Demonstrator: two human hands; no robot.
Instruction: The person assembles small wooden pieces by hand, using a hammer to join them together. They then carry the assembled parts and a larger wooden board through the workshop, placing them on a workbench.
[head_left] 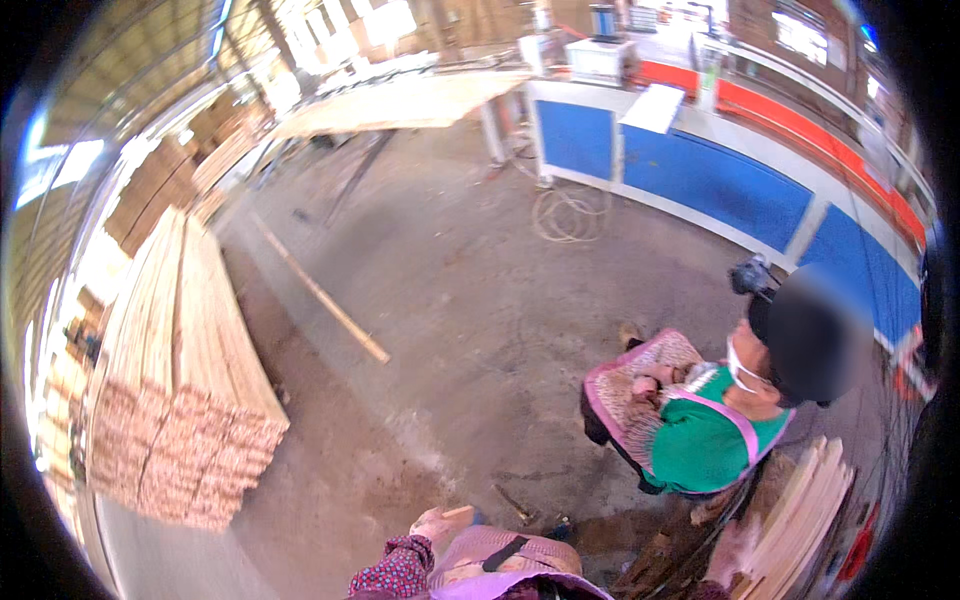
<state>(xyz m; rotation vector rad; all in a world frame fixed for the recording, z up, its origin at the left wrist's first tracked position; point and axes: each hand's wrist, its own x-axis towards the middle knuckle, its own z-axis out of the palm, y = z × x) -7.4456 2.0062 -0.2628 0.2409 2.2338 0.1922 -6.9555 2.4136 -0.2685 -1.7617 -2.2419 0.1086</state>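
Note:
My left hand (440, 522) shows at the bottom centre, at the end of a red patterned sleeve (395, 572) and above my purple apron (500, 560). A small pale sliver lies against its fingers; whether it grips it is unclear. My right hand (735, 552) is a pale blurred shape at the lower right, against a bundle of long pale wood strips (800, 520) that leans there. Its fingers cannot be made out.
A co-worker in a green top and pink apron (700, 440) sits at the right, hands in the lap. A tall stack of wood strips (180, 400) stands at the left. A long batten (320, 295) and coiled cable (565, 215) lie on the concrete floor. A blue and white machine (700, 180) runs along the back right.

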